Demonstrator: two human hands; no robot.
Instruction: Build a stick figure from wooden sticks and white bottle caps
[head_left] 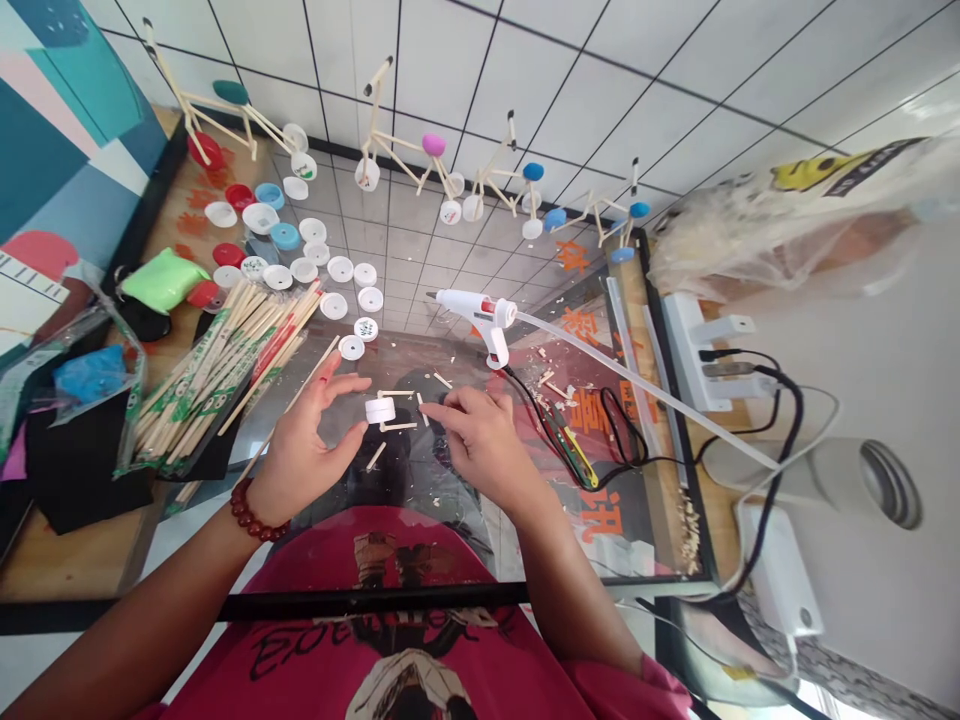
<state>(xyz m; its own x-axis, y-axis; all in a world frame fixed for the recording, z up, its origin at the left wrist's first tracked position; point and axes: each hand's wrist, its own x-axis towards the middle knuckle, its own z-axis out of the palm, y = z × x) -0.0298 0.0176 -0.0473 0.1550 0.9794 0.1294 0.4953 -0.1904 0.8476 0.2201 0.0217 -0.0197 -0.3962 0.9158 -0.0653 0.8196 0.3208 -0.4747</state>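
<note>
left hand (307,440) has fingers spread wide, right hand (480,445) has fingers curled narrow, both empty, either side of white bottle caps (380,410) on the desk (420,350), a glue gun (472,315) just beyond.

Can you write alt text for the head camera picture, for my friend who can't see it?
A left hand with a red bead bracelet and a right hand reach toward small stacked white bottle caps. A white hot glue gun lies beyond them, near stick models.
</note>
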